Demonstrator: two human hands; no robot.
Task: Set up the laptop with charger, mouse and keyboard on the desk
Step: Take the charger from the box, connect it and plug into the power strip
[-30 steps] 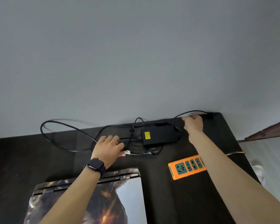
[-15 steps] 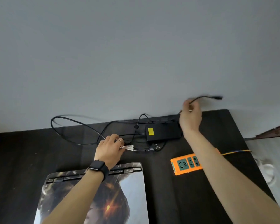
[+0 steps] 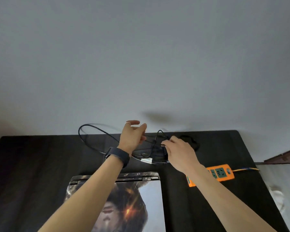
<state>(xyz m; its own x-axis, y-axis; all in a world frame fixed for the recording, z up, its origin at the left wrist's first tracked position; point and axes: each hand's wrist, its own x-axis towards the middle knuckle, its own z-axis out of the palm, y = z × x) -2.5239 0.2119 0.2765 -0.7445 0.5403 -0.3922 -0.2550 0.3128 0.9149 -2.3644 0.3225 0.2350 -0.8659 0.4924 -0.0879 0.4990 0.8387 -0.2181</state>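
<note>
A closed laptop (image 3: 132, 198) with a picture on its lid lies at the near edge of the black desk (image 3: 32, 164). Behind it are the black charger brick (image 3: 157, 152), mostly hidden by my right hand, and its thin black cable (image 3: 84, 133), which loops out to the left. A white tag (image 3: 146, 159) hangs on the cable. My left hand (image 3: 132, 136) is lifted above the desk and pinches the cable. Just to its right, my right hand (image 3: 179, 151) pinches the same cable over the brick. No mouse or keyboard is in view.
An orange power strip (image 3: 222, 173) with green sockets lies on the desk's right side, partly under my right forearm, its cord running off the right edge. A dark bundle of cable (image 3: 192, 141) sits behind my right hand. A grey wall rises behind the desk.
My right hand came in from the far right corner to the cable above the brick. My left hand rose off the desk with the cable. The camera tilted upward.
</note>
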